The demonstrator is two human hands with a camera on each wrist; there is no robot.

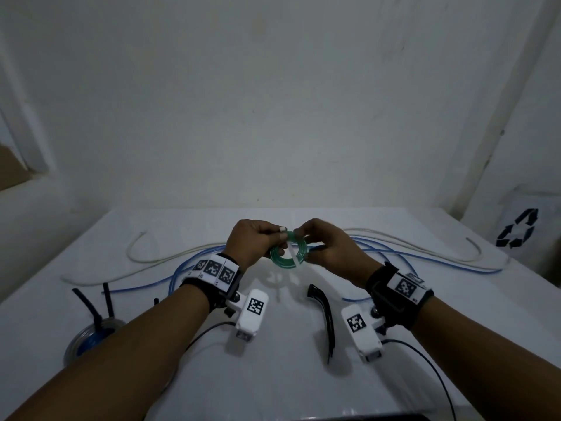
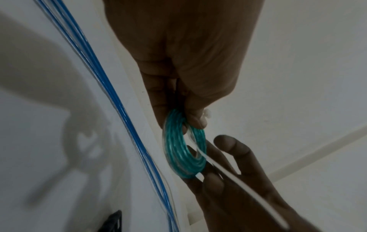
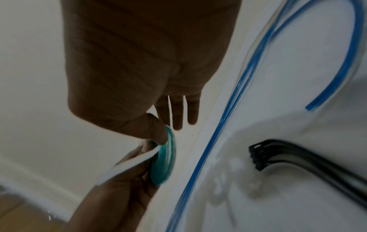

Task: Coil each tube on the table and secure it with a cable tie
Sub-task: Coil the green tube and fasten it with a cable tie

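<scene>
Above the table's middle, both hands hold a small coil of green tube point(image 1: 283, 258). A white cable tie point(image 1: 293, 253) crosses the coil, its head at the left thumb. My left hand point(image 1: 277, 236) pinches the coil's top together with the tie head; the left wrist view shows that hand point(image 2: 186, 121) on the green coil point(image 2: 183, 154), with the tie strap point(image 2: 238, 180) trailing free. My right hand point(image 1: 302, 233) pinches the coil's top right. In the right wrist view its thumb and forefinger point(image 3: 160, 136) grip the green coil point(image 3: 164, 164) while the other fingers stay straight.
A long blue tube point(image 1: 394, 253) and a white tube point(image 1: 136, 258) lie loose across the far half of the table. Black cable ties point(image 1: 324, 314) lie in a bundle between my wrists. A tied coil point(image 1: 91, 337) sits at the near left. A bag with a recycling mark point(image 1: 516, 229) stands at the right.
</scene>
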